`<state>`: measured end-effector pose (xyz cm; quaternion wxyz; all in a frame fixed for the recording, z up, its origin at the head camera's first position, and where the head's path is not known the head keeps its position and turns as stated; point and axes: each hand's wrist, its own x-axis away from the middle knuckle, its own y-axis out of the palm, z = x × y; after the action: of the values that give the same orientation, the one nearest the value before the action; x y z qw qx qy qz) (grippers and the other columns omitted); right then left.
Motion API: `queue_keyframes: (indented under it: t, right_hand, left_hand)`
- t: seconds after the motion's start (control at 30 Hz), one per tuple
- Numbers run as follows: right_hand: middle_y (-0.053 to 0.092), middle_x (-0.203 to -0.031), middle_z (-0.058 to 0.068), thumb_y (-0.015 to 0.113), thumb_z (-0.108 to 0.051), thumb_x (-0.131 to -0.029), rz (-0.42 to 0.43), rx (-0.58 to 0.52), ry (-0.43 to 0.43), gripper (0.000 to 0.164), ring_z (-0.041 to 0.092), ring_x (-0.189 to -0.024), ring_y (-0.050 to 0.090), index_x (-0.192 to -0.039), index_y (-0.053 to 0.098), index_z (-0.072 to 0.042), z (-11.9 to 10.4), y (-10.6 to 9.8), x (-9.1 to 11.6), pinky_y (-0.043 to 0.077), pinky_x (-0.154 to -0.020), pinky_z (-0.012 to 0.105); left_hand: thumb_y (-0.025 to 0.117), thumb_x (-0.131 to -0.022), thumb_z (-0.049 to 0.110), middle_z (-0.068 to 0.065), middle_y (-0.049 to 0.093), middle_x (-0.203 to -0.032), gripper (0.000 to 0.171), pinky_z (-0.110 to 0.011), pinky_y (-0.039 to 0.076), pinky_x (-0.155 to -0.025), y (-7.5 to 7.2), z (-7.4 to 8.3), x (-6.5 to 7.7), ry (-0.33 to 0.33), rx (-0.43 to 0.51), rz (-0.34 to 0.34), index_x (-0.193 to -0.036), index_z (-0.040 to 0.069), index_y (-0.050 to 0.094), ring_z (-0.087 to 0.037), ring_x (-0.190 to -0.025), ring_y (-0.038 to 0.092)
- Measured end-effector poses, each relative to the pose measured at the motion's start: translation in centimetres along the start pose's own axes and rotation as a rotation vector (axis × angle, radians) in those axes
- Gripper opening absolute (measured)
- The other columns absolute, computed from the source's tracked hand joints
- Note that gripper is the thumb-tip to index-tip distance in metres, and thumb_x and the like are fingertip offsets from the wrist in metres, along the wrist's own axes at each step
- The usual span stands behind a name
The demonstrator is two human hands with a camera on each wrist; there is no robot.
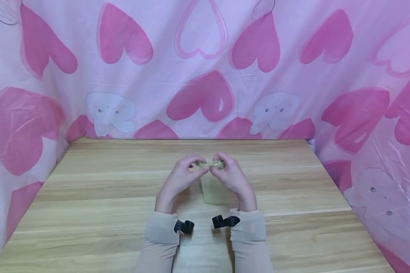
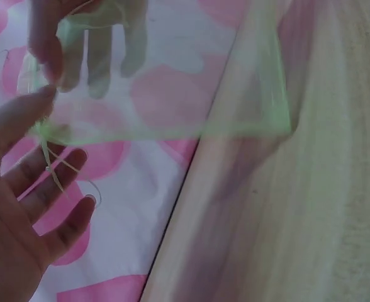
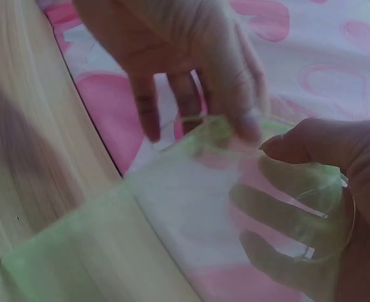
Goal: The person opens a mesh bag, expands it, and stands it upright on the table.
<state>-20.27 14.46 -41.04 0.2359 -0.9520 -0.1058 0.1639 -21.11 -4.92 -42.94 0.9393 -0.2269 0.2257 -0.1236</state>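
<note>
A sheer pale-green drawstring pouch (image 1: pixel 216 193) hangs between both hands over the table. My left hand (image 1: pixel 182 175) pinches its gathered top edge with thumb and index finger, and the other fingers are spread apart in the left wrist view. Thin drawstring ends (image 2: pixel 56 179) dangle beside those fingers. From the other side, my right hand (image 1: pixel 234 176) pinches the pouch's top too. In the right wrist view its thumb (image 3: pixel 304 141) lies in front of the see-through fabric, with several fingers showing through behind. I cannot make out anything inside the pouch.
A light wood-grain table (image 1: pixel 99 204) lies beneath the hands. Pink curtain fabric (image 1: pixel 198 83) with hearts encloses its back and sides. Black wrist cameras (image 1: pixel 184 226) sit on both sleeves.
</note>
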Motion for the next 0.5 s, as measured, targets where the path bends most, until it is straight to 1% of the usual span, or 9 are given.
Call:
queue_keyframes:
  t: [0.07, 0.17, 0.23, 0.37, 0.47, 0.5]
  right_hand:
    - [0.047, -0.075, 0.002, 0.069, -0.001, -0.085, 0.008, -0.003, -0.001, 0.019, 0.015, -0.056, 0.04, -0.087, 0.052, -0.01, 0.0, 0.0, -0.02, 0.034, -0.048, 0.024]
    - [0.051, -0.077, 0.003, 0.07, -0.001, -0.085, 0.011, -0.007, -0.007, 0.02, 0.021, -0.062, 0.043, -0.085, 0.052, -0.01, 0.06, 0.01, -0.08, 0.037, -0.051, 0.026]
    - [0.054, -0.079, 0.003, 0.071, -0.003, -0.085, 0.012, -0.006, -0.008, 0.02, 0.022, -0.066, 0.046, -0.084, 0.052, -0.01, 0.09, -0.02, -0.11, 0.039, -0.053, 0.027]
    - [0.057, -0.08, 0.003, 0.073, -0.006, -0.086, 0.014, -0.015, 0.015, 0.021, 0.02, -0.068, 0.049, -0.084, 0.053, -0.009, 0.19, -0.14, -0.11, 0.042, -0.056, 0.028]
    - [0.055, -0.078, 0.002, 0.074, -0.008, -0.086, 0.01, -0.035, 0.037, 0.022, 0.017, -0.063, 0.046, -0.084, 0.053, -0.009, 0.35, -0.28, 0.0, 0.04, -0.053, 0.025]
    - [0.053, -0.076, 0.002, 0.074, -0.007, -0.086, 0.005, -0.038, 0.047, 0.022, 0.016, -0.062, 0.044, -0.084, 0.053, -0.007, -0.13, -0.4, 0.12, 0.039, -0.052, 0.024]
  left_hand:
    - [0.074, -0.088, 0.024, 0.001, 0.067, -0.109, 0.024, -0.043, 0.049, -0.091, 0.16, -0.12, -0.03, -0.017, -0.011, -0.011, -0.108, 0.012, 0.069, -0.018, -0.105, 0.059]
    - [0.074, -0.088, 0.025, 0.002, 0.067, -0.107, 0.023, -0.04, 0.05, -0.088, 0.39, -0.24, -0.05, -0.046, -0.02, -0.03, -0.106, 0.013, 0.068, -0.017, -0.102, 0.06]
    - [0.075, -0.088, 0.025, 0.004, 0.066, -0.103, 0.02, -0.038, 0.051, -0.083, 0.47, -0.28, -0.02, -0.064, -0.017, -0.037, -0.103, 0.014, 0.067, -0.016, -0.096, 0.06]
    - [0.075, -0.088, 0.022, 0.005, 0.063, -0.092, 0.015, -0.034, 0.051, -0.07, 0.37, -0.33, 0.11, -0.088, 0.002, -0.04, -0.096, 0.016, 0.064, -0.016, -0.08, 0.058]
    - [0.075, -0.088, 0.021, 0.004, 0.06, -0.085, 0.014, -0.033, 0.05, -0.064, 0.12, -0.32, 0.23, -0.096, 0.01, -0.038, -0.092, 0.017, 0.062, -0.016, -0.073, 0.055]
    - [0.075, -0.088, 0.021, 0.004, 0.059, -0.084, 0.014, -0.033, 0.05, -0.063, 0.02, -0.31, 0.27, -0.099, 0.011, -0.039, -0.092, 0.017, 0.061, -0.016, -0.071, 0.055]
